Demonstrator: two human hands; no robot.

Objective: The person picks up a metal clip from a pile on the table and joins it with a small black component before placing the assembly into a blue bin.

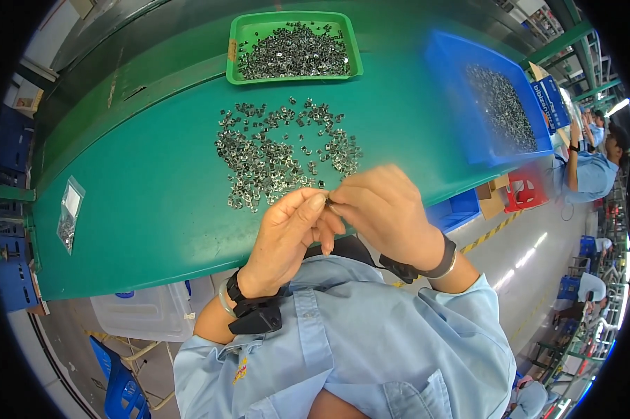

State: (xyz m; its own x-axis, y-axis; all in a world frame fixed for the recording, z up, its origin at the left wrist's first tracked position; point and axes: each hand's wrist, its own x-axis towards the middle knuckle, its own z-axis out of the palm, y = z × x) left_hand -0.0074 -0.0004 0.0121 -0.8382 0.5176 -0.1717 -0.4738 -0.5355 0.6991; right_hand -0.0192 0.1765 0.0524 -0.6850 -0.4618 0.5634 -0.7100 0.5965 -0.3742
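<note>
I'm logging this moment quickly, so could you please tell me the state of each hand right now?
Left hand: fingers closed, pinching a small metal part at the fingertips.
Right hand: fingers closed on the same small part.

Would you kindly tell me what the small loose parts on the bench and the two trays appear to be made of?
The small parts look like bare metal: grey-silver, with bright glints. The green tray and blue tray look like moulded plastic: saturated uniform colour, smooth rounded rims. The piece pinched between the left hand and right hand is too small to judge.
</note>
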